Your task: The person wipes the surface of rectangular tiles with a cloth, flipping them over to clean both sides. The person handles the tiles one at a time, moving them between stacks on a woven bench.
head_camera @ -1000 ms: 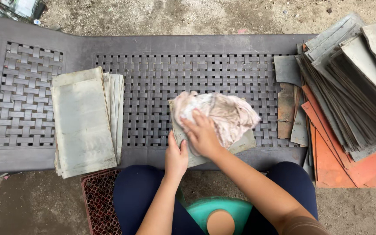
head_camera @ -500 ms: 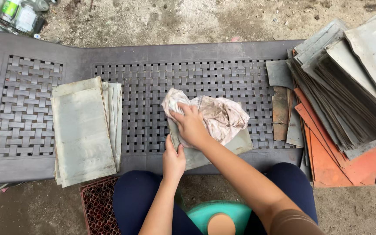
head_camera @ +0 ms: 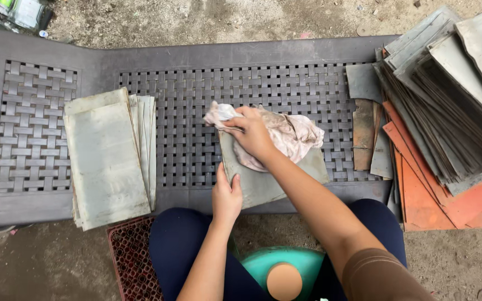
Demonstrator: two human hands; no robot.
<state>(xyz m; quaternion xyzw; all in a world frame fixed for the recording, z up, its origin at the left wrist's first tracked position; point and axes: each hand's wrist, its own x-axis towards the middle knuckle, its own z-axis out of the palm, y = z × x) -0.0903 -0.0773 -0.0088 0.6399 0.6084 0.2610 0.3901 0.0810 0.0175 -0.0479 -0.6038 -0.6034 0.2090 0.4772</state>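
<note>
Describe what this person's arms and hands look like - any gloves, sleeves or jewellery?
Both hands are bare: no gloves, rings or bracelets show on the left hand or the right hand. The forearms are uncovered too. The only clothing on the arms is a short brown sleeve at the right upper arm. No sleeve shows on the left arm.

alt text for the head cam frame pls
The right hand presses a crumpled rag onto a grey plate that the left hand steadies on a dark woven-pattern bench. Grey plates are stacked left, more plates piled right.
</note>
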